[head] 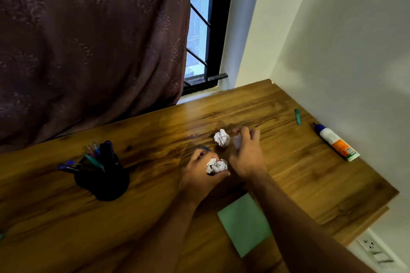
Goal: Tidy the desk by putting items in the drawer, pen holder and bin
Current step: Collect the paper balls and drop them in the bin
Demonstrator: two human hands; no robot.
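My left hand (pixel 199 175) rests on the wooden desk (pixel 155 217) and is closed around a crumpled paper ball (pixel 216 166). My right hand (pixel 247 155) is just to its right, fingers curled over a second white paper ball (pixel 237 141), blurred. A third crumpled paper ball (pixel 221 137) lies loose on the desk, just left of my right fingers. A black pen holder (pixel 104 182) with several pens stands at the left. A green notepad (pixel 244 224) lies near the front, partly under my right forearm.
A glue bottle (pixel 336 143) with an orange label and blue cap lies by the right wall. A small green stick (pixel 297 117) lies further back. A brown curtain (pixel 88 40) and a window (pixel 204 29) are behind the desk. A wall socket (pixel 375 250) sits at lower right.
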